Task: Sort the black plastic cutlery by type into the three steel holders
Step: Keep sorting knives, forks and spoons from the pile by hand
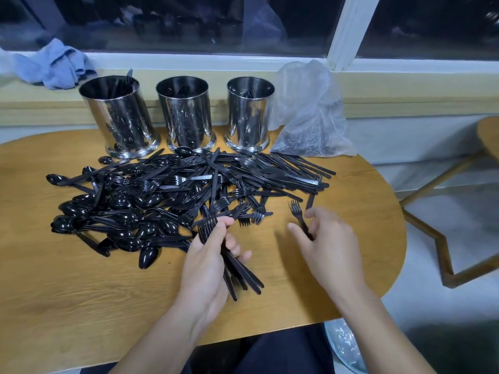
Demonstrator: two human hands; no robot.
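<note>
Far left on the sill lay a crumpled blue cloth (55,64). Three steel holders stood in a row at the back of the wooden table (81,292): left holder (120,117), middle holder (186,113), right holder (249,113). Each showed some dark cutlery inside; types could not be told. Right of them slumped a clear plastic bag (310,112).

The mixed pile (175,195) lay in front of the holders, touching their bases: spoons mostly to the left, forks in the middle, knives fanned out to the right. Most of it was unsorted.

The left hand (208,265) was closed around a bundle of forks (226,255), tines up toward the pile, handles fanning out below the palm; thumb and fingers pressed onto the stack. The right hand (326,244) pinched a single fork (299,220) by its handle, tines pointing away, remaining fingers loosely spread.

Risks, as judged: the bundle's handles were splayed, so adding another fork could lever one loose onto the table. Interlocked tines in the pile could drag neighbours along. A full fistful might snag a holder rim and tip it.
</note>
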